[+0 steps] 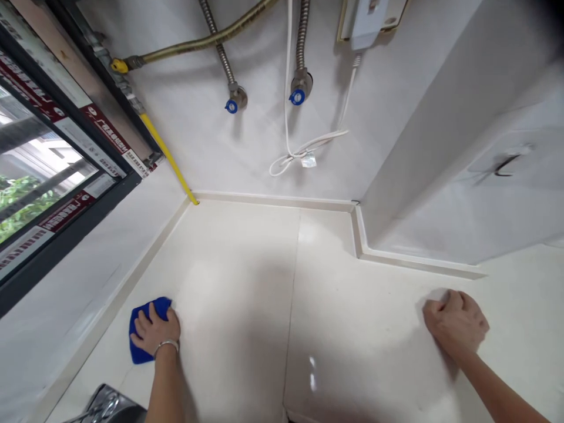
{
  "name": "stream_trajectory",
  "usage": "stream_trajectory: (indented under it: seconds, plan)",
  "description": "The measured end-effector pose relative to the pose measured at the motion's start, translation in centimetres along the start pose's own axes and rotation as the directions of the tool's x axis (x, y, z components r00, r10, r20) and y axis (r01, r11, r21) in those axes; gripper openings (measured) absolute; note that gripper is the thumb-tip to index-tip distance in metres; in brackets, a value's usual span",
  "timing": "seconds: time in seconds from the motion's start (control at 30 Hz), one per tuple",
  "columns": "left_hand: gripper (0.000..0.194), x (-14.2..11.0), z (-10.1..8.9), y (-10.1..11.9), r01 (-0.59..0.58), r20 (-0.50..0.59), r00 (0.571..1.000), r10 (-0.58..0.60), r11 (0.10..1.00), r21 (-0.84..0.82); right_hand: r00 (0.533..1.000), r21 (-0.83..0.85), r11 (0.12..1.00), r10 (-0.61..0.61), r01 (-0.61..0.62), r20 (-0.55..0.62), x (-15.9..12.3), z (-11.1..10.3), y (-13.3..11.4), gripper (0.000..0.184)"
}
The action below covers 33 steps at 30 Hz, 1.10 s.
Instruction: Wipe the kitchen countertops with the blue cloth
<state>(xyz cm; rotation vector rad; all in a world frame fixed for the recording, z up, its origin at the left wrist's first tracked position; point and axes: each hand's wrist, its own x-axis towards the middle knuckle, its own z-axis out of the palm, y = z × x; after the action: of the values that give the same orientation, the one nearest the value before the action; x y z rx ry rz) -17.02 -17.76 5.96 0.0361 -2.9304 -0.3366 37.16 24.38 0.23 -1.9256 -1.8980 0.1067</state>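
Note:
At the lower left, my left hand (155,330) holds a folded blue cloth (140,355) down against the white countertop (233,294), close to the edge strip by the left wall. Its fingers bend over the cloth, and a bracelet circles the wrist. On the right side, my right hand (458,320) rests on the countertop as a loose fist with curled fingers. Nothing sticks out of it; its underside is hidden. A seam runs along the countertop between the two hands.
Metal fittings (108,405) stand at the lower left. A raised strip (273,200) borders the back wall. Above are two blue-handled valves (298,96), a yellow pipe (167,155), a looped white cable (286,161) and a window (42,170). A wall column (423,170) juts out at right.

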Motion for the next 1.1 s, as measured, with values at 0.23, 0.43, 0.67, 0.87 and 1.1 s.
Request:
stream_trajectory:
  seconds: [0.23,0.43,0.67,0.87,1.1]
  plan:
    - [0.075,4.9,1.3,2.6,0.064,0.002,0.998,-0.064,0.998,0.02,0.999,-0.074,0.997,0.034,-0.033,0.003,0.0,0.1,-0.4,0.058]
    - [0.071,7.4,3.2,6.9,-0.006,-0.009,1.0,0.006,1.0,0.014,1.0,-0.089,0.996,0.002,-0.005,-0.028,0.0,0.3,-0.3,0.06]
    - [0.068,8.0,5.6,14.4,-0.18,0.015,0.983,0.18,0.984,-0.009,0.999,-0.089,0.996,0.033,-0.032,0.018,0.2,0.2,-0.4,0.063]
    - [0.067,6.1,7.7,20.9,-0.35,0.003,0.936,0.351,0.935,-0.057,0.999,-0.112,0.993,0.032,-0.03,0.021,0.3,0.5,0.1,0.061]
    - [0.066,-0.5,8.9,27.6,-0.574,0.106,0.803,0.586,0.809,-0.122,0.999,-0.104,0.995,-0.015,0.01,-0.046,0.0,0.8,0.4,0.06]
